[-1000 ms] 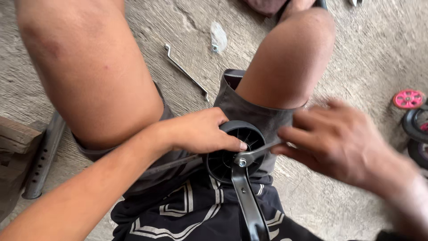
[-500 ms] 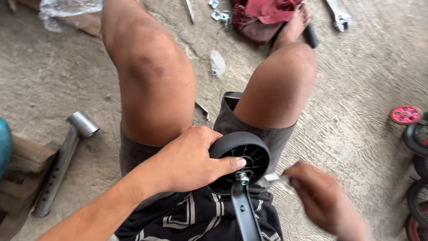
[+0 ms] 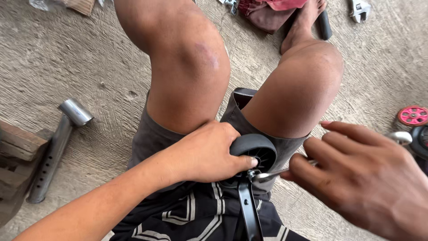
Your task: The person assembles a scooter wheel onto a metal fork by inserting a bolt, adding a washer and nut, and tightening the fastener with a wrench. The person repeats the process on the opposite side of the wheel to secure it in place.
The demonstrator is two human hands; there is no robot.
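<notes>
— Where's the small black plastic wheel (image 3: 255,154)?
— Between the knees, left hand (image 3: 206,154) clamped over it; its black metal bracket (image 3: 248,209) runs toward the viewer.
— The right hand (image 3: 356,178)?
— Closed on a slim silver wrench (image 3: 285,171) lying crosswise at the hub, bare concrete floor (image 3: 89,71) beyond.

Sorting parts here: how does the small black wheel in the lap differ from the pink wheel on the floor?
The small black plastic wheel is gripped by the left hand and fixed to a black bracket; the pink wheel lies flat and loose on the concrete floor, untouched. Both are round and small.
</notes>
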